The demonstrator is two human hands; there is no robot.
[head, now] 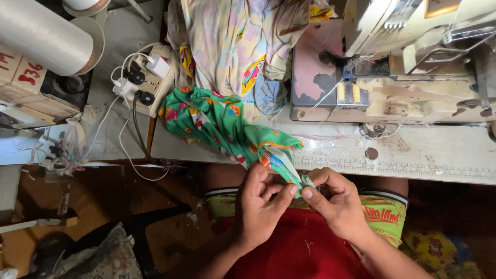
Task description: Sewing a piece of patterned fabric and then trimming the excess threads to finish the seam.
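Green cloth (222, 121) trails off the counter (429, 155) edge down to your lap, so its end sits right where you can work it. Your left hand (261, 204) and right hand (336, 199) both have a closed grip on that folded end, fingertips meeting, holding it taut. Beyond, the sewing machine (413, 72) stands close, with pale patterned fabric (237, 41) heaped beside it.

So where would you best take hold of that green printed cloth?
At the narrow folded end of the green printed cloth, coming from the near table edge. It tapers to a thin strip there, hanging off the table, where the left hand and right hand pinch it.
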